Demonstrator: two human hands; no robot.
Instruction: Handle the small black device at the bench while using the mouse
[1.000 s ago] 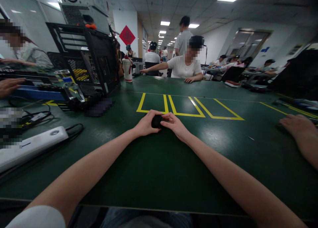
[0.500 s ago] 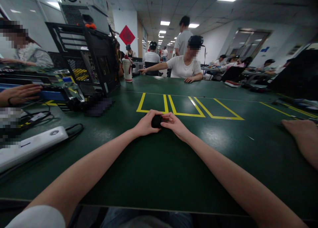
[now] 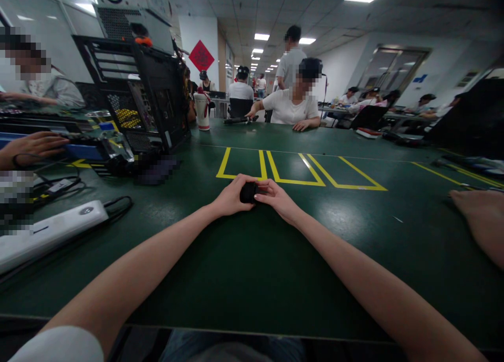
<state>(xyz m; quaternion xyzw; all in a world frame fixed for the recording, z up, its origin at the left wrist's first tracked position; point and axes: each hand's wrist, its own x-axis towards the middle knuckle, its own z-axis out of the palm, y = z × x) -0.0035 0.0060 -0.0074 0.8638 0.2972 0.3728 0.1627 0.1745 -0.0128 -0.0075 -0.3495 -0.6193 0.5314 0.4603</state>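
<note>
Between my two hands is a small, dark, rounded object (image 3: 248, 193), too dark to make out its kind. My left hand (image 3: 233, 196) curls around its left side, thumb toward me. With fingers and thumb, my right hand (image 3: 275, 198) grips its right side. Both hands rest low over the green tabletop (image 3: 236, 278), at the near edge of the yellow tape outlines (image 3: 295, 182). Parts of the object are covered by my fingers.
A white power strip (image 3: 55, 233) with a cable lies at left. Behind it stand a bottle (image 3: 116, 141) and an open black computer case (image 3: 145, 94). A white cup (image 3: 202, 110) is farther back. Other people's hands rest at the left, right and far edge.
My hands and the dark object have stayed in place. Across the table, a person's outstretched arm has drawn back to the right, bringing a black item along the table edge.
</note>
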